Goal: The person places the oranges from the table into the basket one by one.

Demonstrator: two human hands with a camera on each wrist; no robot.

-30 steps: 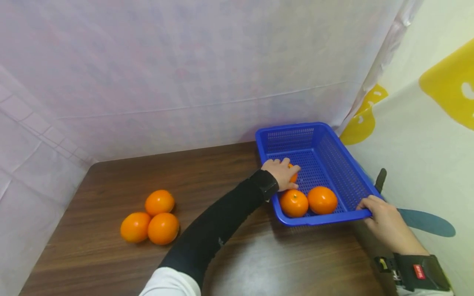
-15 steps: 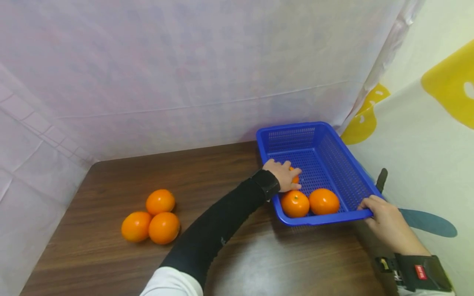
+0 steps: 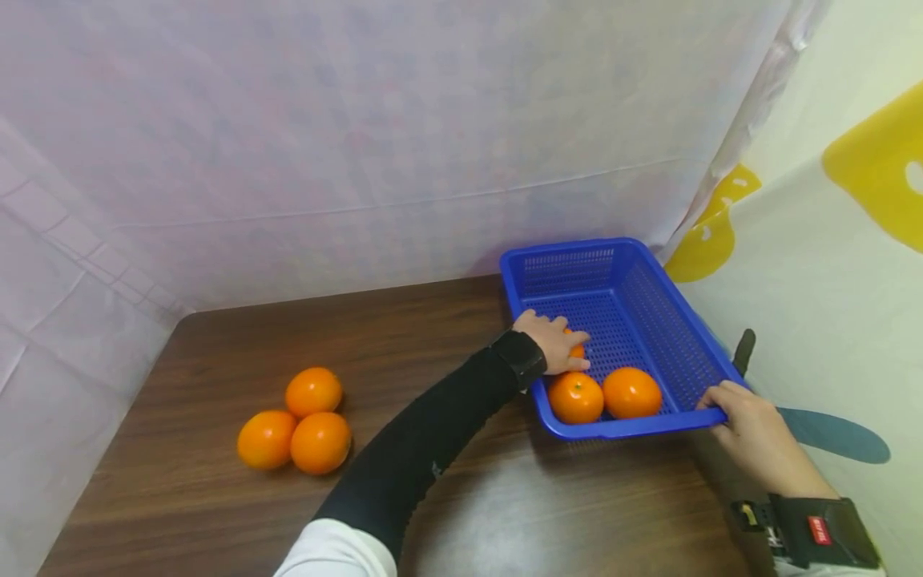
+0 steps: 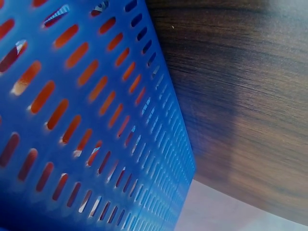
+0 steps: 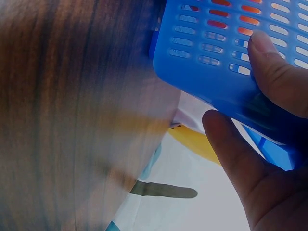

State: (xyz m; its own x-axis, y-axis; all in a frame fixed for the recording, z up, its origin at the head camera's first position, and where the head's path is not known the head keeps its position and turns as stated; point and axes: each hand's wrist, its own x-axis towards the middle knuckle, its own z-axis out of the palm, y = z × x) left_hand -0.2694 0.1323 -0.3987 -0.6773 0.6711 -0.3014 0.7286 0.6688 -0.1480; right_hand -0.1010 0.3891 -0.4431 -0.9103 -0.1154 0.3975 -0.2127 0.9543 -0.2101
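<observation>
A blue perforated plastic basket point(image 3: 642, 425) stands at the right of the table. My left hand point(image 3: 550, 342) reaches over its left side and grips an orange point(image 3: 578, 351), mostly covered by the fingers. Nearer to me in the basket lie two more oranges, one with its green stem end up point(image 3: 575, 398) and one beside it point(image 3: 631, 393). My right hand point(image 3: 750, 433) holds the basket's near right corner. In the right wrist view, its thumb point(image 5: 267, 57) lies on the outer wall. The left wrist view shows orange colour through the slots of the basket wall point(image 4: 144, 120).
Three oranges point(image 3: 320, 443) sit close together on the left part of the brown wooden table point(image 3: 404, 336). A pale cloth point(image 3: 360, 160) hangs behind the table, and a white cloth with yellow shapes point(image 3: 800, 320) lines the right side, close to the basket.
</observation>
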